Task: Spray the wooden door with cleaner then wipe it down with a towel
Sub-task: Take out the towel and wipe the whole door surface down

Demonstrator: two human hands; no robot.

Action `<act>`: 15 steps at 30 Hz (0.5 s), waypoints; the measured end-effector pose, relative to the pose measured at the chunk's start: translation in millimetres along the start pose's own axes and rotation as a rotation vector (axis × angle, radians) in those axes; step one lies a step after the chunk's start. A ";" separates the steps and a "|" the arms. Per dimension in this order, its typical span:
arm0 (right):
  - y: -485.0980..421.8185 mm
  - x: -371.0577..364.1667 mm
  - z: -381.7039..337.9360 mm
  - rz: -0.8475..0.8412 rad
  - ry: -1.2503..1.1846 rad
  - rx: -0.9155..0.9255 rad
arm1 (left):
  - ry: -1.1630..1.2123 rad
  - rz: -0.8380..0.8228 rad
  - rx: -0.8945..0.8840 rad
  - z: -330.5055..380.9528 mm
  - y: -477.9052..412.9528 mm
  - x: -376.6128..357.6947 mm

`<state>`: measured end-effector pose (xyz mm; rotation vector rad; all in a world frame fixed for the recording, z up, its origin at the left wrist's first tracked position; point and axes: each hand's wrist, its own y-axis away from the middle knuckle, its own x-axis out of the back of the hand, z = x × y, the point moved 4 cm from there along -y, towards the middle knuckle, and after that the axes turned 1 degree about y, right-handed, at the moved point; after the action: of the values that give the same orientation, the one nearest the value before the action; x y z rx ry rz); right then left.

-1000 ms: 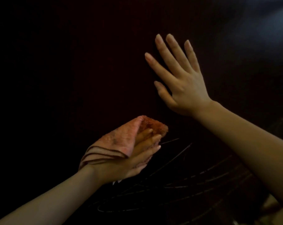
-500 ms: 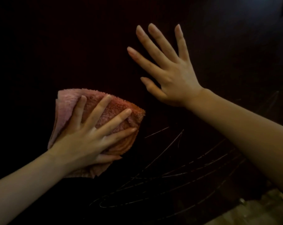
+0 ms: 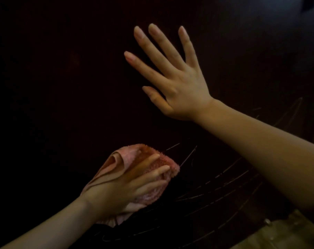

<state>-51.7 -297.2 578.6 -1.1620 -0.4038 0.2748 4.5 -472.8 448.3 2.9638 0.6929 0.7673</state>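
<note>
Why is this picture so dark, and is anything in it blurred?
Head view: dim light leaves the door nearly black, with faint glare at its top right; the left hand and towel look slightly blurred, the right hand sharper.

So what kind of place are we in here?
Likely a dim room indoors, close against a dark wooden door: pale scratches low on it, a pink towel pressed to it, pale floor bottom right.

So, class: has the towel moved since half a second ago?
Yes. The towel has slid down and right across the door, closer to the pale scratches.
</note>
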 end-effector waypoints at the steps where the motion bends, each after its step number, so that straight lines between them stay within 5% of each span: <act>1: -0.1 0.5 0.0 -0.002 -0.007 -0.001 | 0.033 0.016 0.035 -6.6 1.1 0.4; 15: -3.1 8.3 9.4 -0.052 0.002 0.040 | 0.056 0.134 0.179 -26.8 -5.3 14.5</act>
<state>-48.4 -287.1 586.0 -1.1112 -0.4249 0.2355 1.3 -464.7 478.0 3.1897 0.6007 0.8417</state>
